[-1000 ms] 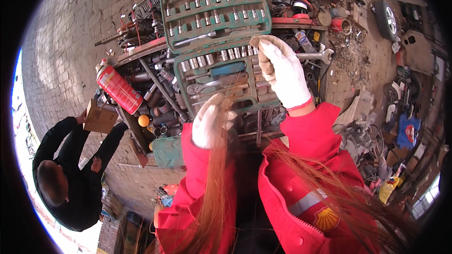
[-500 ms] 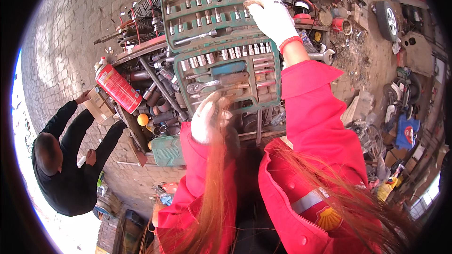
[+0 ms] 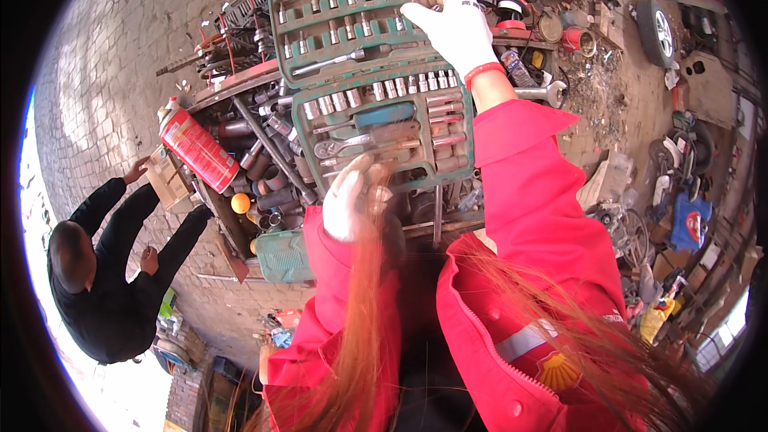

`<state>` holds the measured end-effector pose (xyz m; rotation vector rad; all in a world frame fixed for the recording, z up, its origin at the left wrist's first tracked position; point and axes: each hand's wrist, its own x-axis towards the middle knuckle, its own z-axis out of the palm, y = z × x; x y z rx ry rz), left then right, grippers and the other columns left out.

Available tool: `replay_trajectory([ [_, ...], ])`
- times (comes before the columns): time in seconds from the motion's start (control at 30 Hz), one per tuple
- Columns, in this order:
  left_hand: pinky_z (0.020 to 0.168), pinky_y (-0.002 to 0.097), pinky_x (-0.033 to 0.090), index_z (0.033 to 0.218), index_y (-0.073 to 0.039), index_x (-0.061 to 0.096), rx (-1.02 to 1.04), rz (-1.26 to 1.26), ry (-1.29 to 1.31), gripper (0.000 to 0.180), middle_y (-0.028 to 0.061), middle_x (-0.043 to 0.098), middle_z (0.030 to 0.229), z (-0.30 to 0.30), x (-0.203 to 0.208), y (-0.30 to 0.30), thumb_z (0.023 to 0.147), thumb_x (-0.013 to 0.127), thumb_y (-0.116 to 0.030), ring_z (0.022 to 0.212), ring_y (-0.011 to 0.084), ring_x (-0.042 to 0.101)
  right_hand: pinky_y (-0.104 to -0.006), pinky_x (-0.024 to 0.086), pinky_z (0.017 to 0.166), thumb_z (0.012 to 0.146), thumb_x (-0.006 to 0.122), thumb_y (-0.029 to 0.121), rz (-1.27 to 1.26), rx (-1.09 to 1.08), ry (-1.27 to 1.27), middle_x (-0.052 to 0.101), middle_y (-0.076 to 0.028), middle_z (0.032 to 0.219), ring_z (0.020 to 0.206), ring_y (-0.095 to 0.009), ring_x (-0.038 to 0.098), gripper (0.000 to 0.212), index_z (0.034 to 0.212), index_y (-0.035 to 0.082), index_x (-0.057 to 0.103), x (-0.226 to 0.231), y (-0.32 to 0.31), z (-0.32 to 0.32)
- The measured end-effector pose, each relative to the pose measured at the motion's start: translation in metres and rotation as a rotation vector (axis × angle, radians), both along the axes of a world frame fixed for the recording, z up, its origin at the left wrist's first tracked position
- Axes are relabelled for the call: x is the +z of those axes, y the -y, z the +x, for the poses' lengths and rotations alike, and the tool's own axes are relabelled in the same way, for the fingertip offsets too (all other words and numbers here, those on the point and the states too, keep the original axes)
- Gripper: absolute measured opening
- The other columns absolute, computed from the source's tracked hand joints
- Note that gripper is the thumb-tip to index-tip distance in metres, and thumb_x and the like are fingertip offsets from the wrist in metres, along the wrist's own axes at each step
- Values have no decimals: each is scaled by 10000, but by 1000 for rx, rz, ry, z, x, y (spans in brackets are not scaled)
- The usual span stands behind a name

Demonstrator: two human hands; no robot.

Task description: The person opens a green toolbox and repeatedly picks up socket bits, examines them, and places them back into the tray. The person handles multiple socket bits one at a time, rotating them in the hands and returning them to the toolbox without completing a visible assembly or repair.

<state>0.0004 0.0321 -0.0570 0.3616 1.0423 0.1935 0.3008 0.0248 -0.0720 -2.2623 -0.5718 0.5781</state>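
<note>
An opened green socket set case [image 3: 282,28] lies before me, with rows of sockets in both halves. My right hand [image 3: 458,30], in a white glove, reaches over the upper half. Its thumb and fingers are pinched together by the row of small sockets [image 3: 366,26]; whatever is between them is hidden. Over the near edge of the lower half, my gloved left hand [image 3: 350,202] is curled, partly covered by hanging hair, so its contents are unclear. Just beyond it are a ratchet [image 3: 340,146] and a blue-handled tool [image 3: 384,114].
Under the case, a tray holds loose sockets and bars [image 3: 276,148]. Left of it lies a red spray can [image 3: 198,148], near an orange ball [image 3: 241,203]. A green case [image 3: 284,257] is at the near left. Another person [image 3: 108,284] in black sits at left. A wrench [image 3: 550,94] lies at right.
My right hand has shifted slightly left along the upper half of the case, still pinched. My left hand stays nearly where it was. The other person's lower hand has moved a little.
</note>
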Motion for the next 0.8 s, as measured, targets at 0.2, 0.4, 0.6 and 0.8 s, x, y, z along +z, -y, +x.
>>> replay_trajectory([
  [0.2, 546, 250, 413, 1273, -28, 573, 13, 17, -9, 407, 100, 684, 1024, 1, 3, 1, 944, 587, -266, 673, 161, 603, -230, 487, 620, 873, 731, 232, 444, -390, -231, 694, -25, 820, 665, -73, 590, 245, 1002, 32, 671, 8, 6, -17],
  [0.4, 473, 254, 404, 1242, 22, 586, -32, 61, 76, 399, 149, 692, 913, 9, 34, -3, 959, 603, -259, 545, 152, 570, -185, 266, 379, 949, 662, 185, 798, -298, -837, 517, 51, 653, 447, -20, 369, 112, 962, 81, 622, 58, 47, -71],
  [0.6, 515, 258, 466, 1238, 77, 565, -187, 175, 112, 462, 185, 682, 905, 18, 86, -6, 969, 603, -297, 571, 155, 593, -187, 330, 411, 895, 705, 160, 782, -331, -994, 621, -7, 767, 498, -36, 471, 171, 955, 37, 603, 96, 69, -138],
  [0.8, 530, 228, 440, 1141, 68, 626, -125, 190, 56, 296, 108, 681, 820, 18, 114, -2, 960, 588, -164, 595, 109, 581, -246, 494, 651, 849, 709, 81, 818, -199, -840, 673, -49, 838, 721, -95, 597, 140, 931, 3, 625, 110, 78, -162],
])
